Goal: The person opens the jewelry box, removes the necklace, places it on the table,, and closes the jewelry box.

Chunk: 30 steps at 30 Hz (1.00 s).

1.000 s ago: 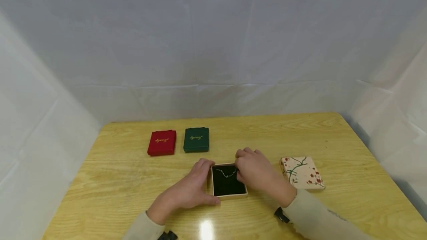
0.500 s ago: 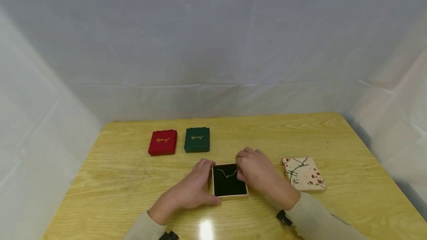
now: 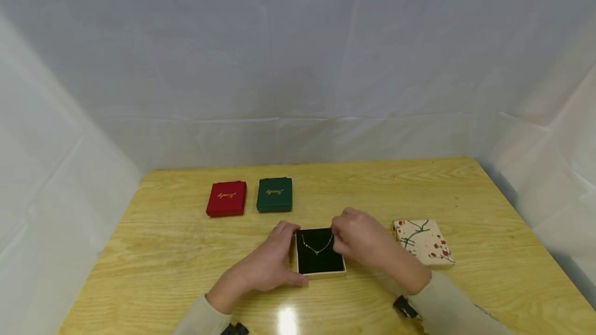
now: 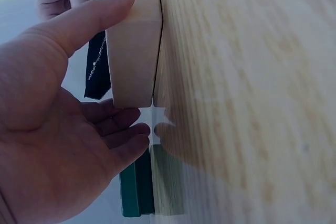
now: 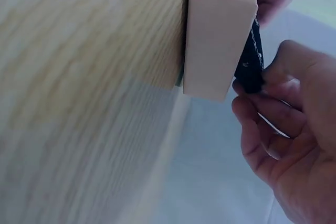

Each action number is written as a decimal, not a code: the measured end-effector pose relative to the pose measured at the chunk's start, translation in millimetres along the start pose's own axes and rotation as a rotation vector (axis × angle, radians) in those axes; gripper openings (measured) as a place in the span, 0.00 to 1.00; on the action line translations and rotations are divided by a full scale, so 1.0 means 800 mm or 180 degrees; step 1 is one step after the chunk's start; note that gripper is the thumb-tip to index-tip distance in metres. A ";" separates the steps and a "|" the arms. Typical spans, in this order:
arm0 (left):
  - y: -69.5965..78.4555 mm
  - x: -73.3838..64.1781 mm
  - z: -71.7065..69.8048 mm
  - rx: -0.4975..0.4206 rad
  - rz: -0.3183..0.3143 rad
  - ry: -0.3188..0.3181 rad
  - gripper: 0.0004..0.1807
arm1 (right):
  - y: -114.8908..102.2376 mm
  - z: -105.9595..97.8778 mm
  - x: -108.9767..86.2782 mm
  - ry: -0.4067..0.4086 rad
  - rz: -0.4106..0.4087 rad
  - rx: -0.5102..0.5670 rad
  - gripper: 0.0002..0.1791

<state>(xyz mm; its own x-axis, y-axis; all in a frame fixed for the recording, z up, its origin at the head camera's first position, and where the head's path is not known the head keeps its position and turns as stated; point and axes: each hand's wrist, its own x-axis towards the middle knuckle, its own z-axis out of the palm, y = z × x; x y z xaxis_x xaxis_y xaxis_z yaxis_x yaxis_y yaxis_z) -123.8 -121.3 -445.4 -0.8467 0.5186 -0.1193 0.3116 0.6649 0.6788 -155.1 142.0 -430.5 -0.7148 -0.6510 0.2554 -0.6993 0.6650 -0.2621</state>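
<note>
My left hand (image 3: 265, 265) holds a small beige cardboard jewelry box (image 3: 327, 275), thumb on the near wall and fingers at the far left corner. Inside lies a black velvet pad (image 3: 321, 265), with a thin silver necklace (image 3: 317, 252) draped across it in a V. My right hand (image 3: 362, 238) pinches the pad at its far right corner. In the right wrist view, the pad (image 5: 250, 73) sticks up above the box wall (image 5: 218, 38), its corner between thumb and fingers. The left wrist view also shows the pad (image 4: 100, 80) tilted up out of the box.
A box lid with a floral print (image 3: 423, 242) lies on the wooden table (image 3: 186, 262) to the right. Farther back on the left are a red box (image 3: 226, 199) and a green box (image 3: 274, 194). White cloth (image 3: 298, 66) surrounds the table.
My right hand has shifted slightly right and toward me. The necklace now shows more fully on the pad, its V hanging lower. My left hand stays on the box.
</note>
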 end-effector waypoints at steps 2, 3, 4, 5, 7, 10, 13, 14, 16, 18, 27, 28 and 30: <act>0.000 0.000 0.000 -0.0006 0.0007 0.0005 0.59 | 0.002 -0.002 -0.003 -0.0075 0.0147 0.0376 0.07; 0.000 0.001 0.000 -0.0013 0.0007 0.0002 0.59 | 0.002 -0.003 -0.004 -0.0108 0.0231 0.0606 0.07; 0.000 0.001 0.000 -0.0017 0.0008 0.0000 0.59 | 0.003 -0.004 -0.005 -0.0134 0.0313 0.0824 0.07; -0.001 0.001 0.000 -0.0021 0.0009 -0.0003 0.59 | 0.003 -0.005 -0.005 -0.0161 0.0385 0.1008 0.07; 0.000 0.001 0.000 -0.0026 0.0010 -0.0003 0.58 | 0.004 -0.006 -0.006 -0.0190 0.0510 0.1298 0.06; 0.000 0.001 -0.001 -0.0029 0.0007 -0.0002 0.58 | 0.005 -0.006 -0.005 -0.0227 0.0640 0.1549 0.08; 0.000 0.001 -0.002 -0.0027 -0.0001 0.0002 0.58 | 0.006 -0.006 -0.005 -0.0256 0.0701 0.1683 0.10; 0.000 0.001 -0.002 -0.0021 -0.0004 0.0004 0.58 | 0.006 -0.006 -0.005 -0.0277 0.0718 0.1752 0.11; 0.000 0.001 -0.002 -0.0008 -0.0007 0.0010 0.58 | 0.008 -0.006 -0.005 -0.0311 0.0732 0.1881 0.12; 0.000 0.000 -0.003 0.0005 0.0001 0.0013 0.58 | 0.010 -0.005 -0.006 -0.0356 0.0736 0.2028 0.12; -0.002 0.000 -0.002 -0.0021 0.0015 -0.0009 0.58 | 0.016 -0.007 -0.005 -0.0436 0.0815 0.2432 0.10; -0.002 0.001 -0.002 -0.0032 0.0019 -0.0011 0.58 | 0.016 -0.007 -0.005 -0.0427 0.0824 0.2453 0.10; -0.003 0.001 -0.002 -0.0059 0.0032 -0.0012 0.57 | 0.016 -0.008 -0.003 -0.0396 0.0845 0.2461 0.10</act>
<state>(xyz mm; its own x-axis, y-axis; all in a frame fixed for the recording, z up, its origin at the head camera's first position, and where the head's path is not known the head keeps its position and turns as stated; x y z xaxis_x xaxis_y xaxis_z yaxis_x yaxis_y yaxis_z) -125.7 -123.3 -445.9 -0.8418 0.5274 -0.1151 0.3122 0.6496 0.6932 -161.9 154.4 -428.3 -0.8191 -0.5736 0.0018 -0.2768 0.3926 -0.8771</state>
